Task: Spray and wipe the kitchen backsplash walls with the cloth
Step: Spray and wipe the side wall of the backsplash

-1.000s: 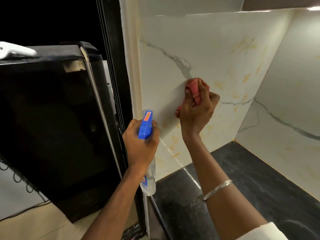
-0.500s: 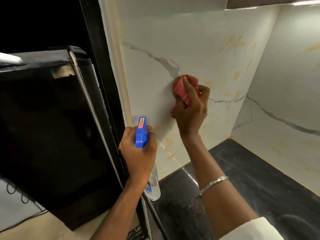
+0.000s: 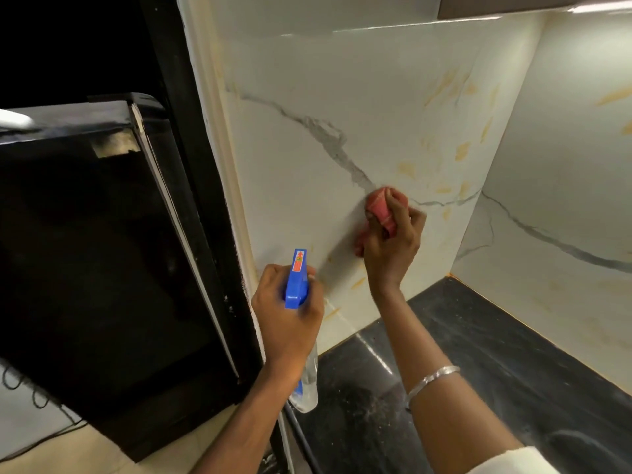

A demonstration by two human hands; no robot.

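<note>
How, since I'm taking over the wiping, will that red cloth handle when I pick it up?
Probably floppy: the red cloth is bunched into a wad, with folds bulging from the right hand. Likely light: that one hand holds it against the backsplash wall.

To our left we see a large black appliance [image 3: 85,251], with a scrap of tan tape [image 3: 114,143] near its top edge and a blurred white object [image 3: 13,118] on top. A black cord [image 3: 37,395] loops beneath it. Lower right lies a dark, speckled stone surface [image 3: 513,354].
</note>
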